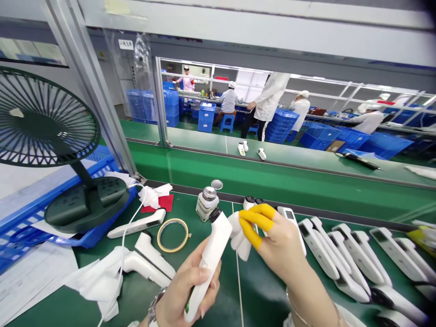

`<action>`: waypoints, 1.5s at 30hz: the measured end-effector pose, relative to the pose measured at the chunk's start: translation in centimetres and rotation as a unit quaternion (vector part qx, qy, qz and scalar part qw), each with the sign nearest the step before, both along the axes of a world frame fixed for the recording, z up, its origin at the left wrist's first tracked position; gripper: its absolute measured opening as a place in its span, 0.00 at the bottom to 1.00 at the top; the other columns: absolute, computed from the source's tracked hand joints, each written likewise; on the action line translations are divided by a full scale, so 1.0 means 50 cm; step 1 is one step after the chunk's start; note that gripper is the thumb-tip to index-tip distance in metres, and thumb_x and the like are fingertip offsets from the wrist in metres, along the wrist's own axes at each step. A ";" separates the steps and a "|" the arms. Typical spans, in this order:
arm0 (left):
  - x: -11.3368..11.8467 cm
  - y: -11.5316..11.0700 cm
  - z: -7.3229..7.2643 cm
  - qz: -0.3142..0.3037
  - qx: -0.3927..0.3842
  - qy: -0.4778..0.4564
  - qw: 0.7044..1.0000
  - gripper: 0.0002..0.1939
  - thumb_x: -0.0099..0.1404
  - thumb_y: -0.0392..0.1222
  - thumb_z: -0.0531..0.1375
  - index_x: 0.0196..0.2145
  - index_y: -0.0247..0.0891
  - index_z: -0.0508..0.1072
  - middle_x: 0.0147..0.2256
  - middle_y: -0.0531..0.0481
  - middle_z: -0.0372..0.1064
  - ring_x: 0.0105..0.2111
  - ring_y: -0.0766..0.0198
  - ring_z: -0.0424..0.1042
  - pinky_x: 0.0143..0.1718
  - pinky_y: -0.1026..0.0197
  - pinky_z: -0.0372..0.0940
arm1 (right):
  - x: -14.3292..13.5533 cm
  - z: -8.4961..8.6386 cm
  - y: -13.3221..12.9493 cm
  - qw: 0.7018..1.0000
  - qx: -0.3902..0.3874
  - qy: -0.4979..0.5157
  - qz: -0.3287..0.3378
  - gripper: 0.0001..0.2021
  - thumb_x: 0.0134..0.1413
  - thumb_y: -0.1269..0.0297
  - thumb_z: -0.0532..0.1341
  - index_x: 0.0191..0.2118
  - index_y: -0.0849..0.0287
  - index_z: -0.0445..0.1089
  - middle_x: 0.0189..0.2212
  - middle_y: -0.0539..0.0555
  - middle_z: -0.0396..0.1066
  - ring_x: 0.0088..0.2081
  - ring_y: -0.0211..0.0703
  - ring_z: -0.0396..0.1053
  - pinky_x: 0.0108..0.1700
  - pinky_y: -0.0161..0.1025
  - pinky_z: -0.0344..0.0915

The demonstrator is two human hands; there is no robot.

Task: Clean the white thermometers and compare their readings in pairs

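Observation:
In my left hand (184,290) is a white infrared thermometer (217,243), tilted with its black-tipped head up. My fingers wrap around its handle. My right hand (281,238), with yellow finger cots on several fingers, pinches a folded white wipe (241,240) beside the thermometer's head. Whether wipe and thermometer touch, I cannot tell. Just behind the head stands a small dispenser bottle (207,203) with its metal lid flipped up. Several more white thermometers (320,247) lie in rows right of my right hand, some partly hidden behind it.
At left, a dark fan (86,204) stands in a blue basket (93,234); its white cable crosses the table. A tape roll (173,235), crumpled wipes (98,279) and more thermometers (153,259) lie left of my hands. Beyond a green ledge (204,165), several people work among blue crates.

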State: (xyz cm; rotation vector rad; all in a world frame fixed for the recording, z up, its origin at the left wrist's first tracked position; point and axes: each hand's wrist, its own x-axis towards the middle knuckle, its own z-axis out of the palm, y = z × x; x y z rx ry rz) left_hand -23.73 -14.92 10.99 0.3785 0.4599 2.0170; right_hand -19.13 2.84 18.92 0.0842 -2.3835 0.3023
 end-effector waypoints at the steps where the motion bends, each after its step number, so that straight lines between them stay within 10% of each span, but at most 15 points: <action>1: 0.000 0.000 0.000 0.002 0.004 -0.002 1.000 0.11 0.60 0.38 0.55 0.41 0.37 0.68 0.25 0.54 0.62 0.12 0.79 0.56 0.11 0.75 0.49 | 0.002 0.003 0.010 1.000 -0.009 0.007 -0.006 0.07 0.55 0.70 0.57 0.36 0.56 0.72 0.32 0.54 0.71 0.33 0.42 0.70 0.33 0.38 0.68; 12: -0.006 0.000 -0.003 0.010 0.050 -0.003 0.999 0.06 0.61 0.37 0.53 0.27 0.35 0.66 0.24 0.55 0.59 0.11 0.80 0.53 0.10 0.75 0.50 | 0.017 0.016 0.029 0.999 -0.034 -0.007 -0.022 0.07 0.55 0.68 0.57 0.36 0.54 0.73 0.32 0.53 0.72 0.33 0.43 0.71 0.35 0.39 0.70; 18: -0.003 -0.002 0.001 0.060 -0.024 0.013 0.998 0.14 0.61 0.36 0.54 0.46 0.42 0.64 0.25 0.55 0.63 0.12 0.78 0.56 0.12 0.74 0.48 | 0.055 0.005 0.065 0.982 0.021 -0.173 -0.068 0.17 0.59 0.61 0.52 0.50 0.59 0.67 0.48 0.61 0.69 0.50 0.52 0.67 0.49 0.49 0.67; 23: 0.004 -0.003 0.011 0.073 -0.075 0.032 0.994 0.24 0.62 0.36 0.53 0.55 0.44 0.54 0.25 0.55 0.63 0.14 0.77 0.57 0.16 0.71 0.49 | 0.169 -0.093 0.108 0.961 0.008 -0.213 -0.176 0.17 0.57 0.58 0.53 0.51 0.57 0.66 0.47 0.60 0.71 0.46 0.53 0.71 0.43 0.50 0.71; 28: 0.012 0.000 0.024 0.093 -0.106 0.095 0.985 0.17 0.60 0.38 0.57 0.48 0.41 0.63 0.27 0.54 0.64 0.16 0.75 0.60 0.19 0.69 0.51 | 0.274 -0.239 0.119 0.939 -0.027 -0.238 -0.246 0.13 0.52 0.57 0.56 0.22 0.55 0.68 0.26 0.56 0.73 0.26 0.50 0.73 0.23 0.43 0.70; 32: 0.021 -0.003 0.030 0.110 -0.149 0.126 0.975 0.10 0.58 0.39 0.60 0.39 0.38 0.66 0.29 0.53 0.66 0.18 0.73 0.61 0.24 0.67 0.54 | 0.291 -0.279 0.086 0.932 -0.203 -0.167 -0.249 0.11 0.50 0.54 0.57 0.28 0.54 0.70 0.28 0.56 0.74 0.31 0.55 0.74 0.30 0.47 0.71; 34: 0.034 -0.009 0.031 0.114 -0.181 0.121 0.969 0.15 0.60 0.40 0.59 0.44 0.39 0.64 0.29 0.53 0.66 0.21 0.71 0.62 0.27 0.65 0.56 | 0.279 -0.273 0.043 0.882 -0.401 -0.129 -0.211 0.15 0.49 0.49 0.58 0.29 0.55 0.71 0.25 0.56 0.74 0.30 0.54 0.74 0.31 0.47 0.71; 36: 0.055 -0.016 0.030 0.129 -0.216 0.121 0.960 0.21 0.60 0.41 0.59 0.50 0.39 0.60 0.29 0.53 0.67 0.23 0.69 0.62 0.31 0.64 0.57 | 0.261 -0.257 -0.015 0.770 -0.612 -0.080 -0.164 0.20 0.48 0.44 0.57 0.34 0.57 0.71 0.24 0.56 0.74 0.28 0.52 0.73 0.29 0.45 0.70; 39: 0.093 -0.025 0.025 0.148 -0.246 0.130 0.949 0.29 0.58 0.43 0.61 0.54 0.38 0.55 0.28 0.52 0.68 0.26 0.67 0.62 0.33 0.64 0.58 | 0.233 -0.224 -0.109 0.643 -0.764 -0.029 -0.045 0.24 0.45 0.43 0.60 0.41 0.57 0.70 0.17 0.52 0.70 0.19 0.43 0.67 0.22 0.37 0.65; 45: 0.146 -0.038 0.030 0.151 -0.280 0.066 0.946 0.33 0.57 0.45 0.62 0.57 0.42 0.55 0.41 0.48 0.71 0.34 0.63 0.68 0.39 0.63 0.62 | 0.218 -0.169 -0.219 0.666 -0.745 0.029 -0.030 0.23 0.43 0.52 0.66 0.46 0.53 0.68 0.31 0.56 0.75 0.31 0.50 0.73 0.34 0.43 0.71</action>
